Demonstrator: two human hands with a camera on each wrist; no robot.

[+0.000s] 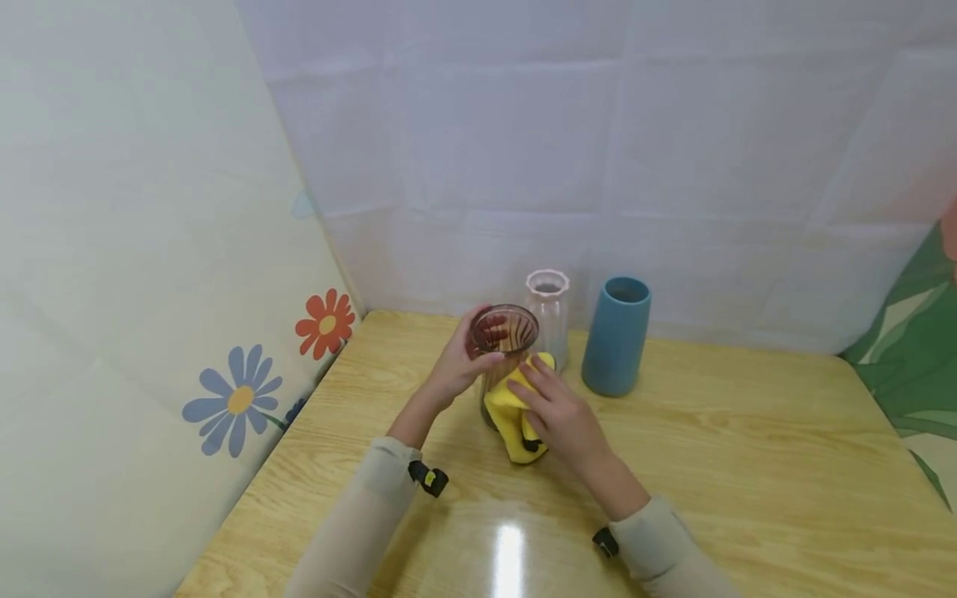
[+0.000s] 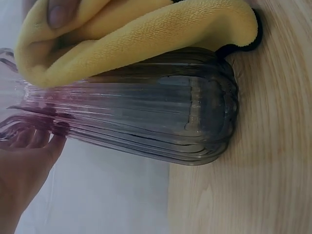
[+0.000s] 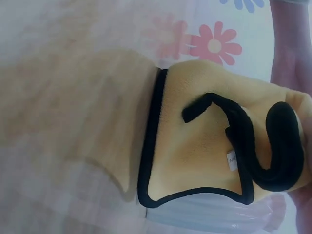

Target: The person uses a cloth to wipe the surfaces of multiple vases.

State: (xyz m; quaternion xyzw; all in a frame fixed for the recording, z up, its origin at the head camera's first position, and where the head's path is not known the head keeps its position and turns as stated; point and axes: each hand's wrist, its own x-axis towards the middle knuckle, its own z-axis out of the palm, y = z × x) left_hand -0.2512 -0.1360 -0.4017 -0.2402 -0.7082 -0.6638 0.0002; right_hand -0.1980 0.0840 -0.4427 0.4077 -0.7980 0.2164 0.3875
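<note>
Left hand (image 1: 456,365) clamps the vase (image 2: 161,117); right hand (image 1: 566,417) grips the cloth (image 1: 510,419), which hides part of the vase's side from me.

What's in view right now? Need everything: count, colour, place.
ribbed vase: 1, translucent purple-grey, in left grip
cloth: 1, yellow with black edging, against ribbed vase
tag: 1, white, on cloth
pink-rimmed vase: 1, clear, behind ribbed vase
blue vase: 1, blue, right of pink-rimmed vase
table: 1, pale wood, under vases
backdrop: count unclear, pale, behind table
printed flowers: 2 large, blue and red, backdrop left
printed leaves: count unclear, green, backdrop right
wrist straps: 2, black, each wrist
sleeves: 2, pale, forearms
left grip: 1, bare, at ribbed vase
right grip: 1, bare, on cloth
</note>
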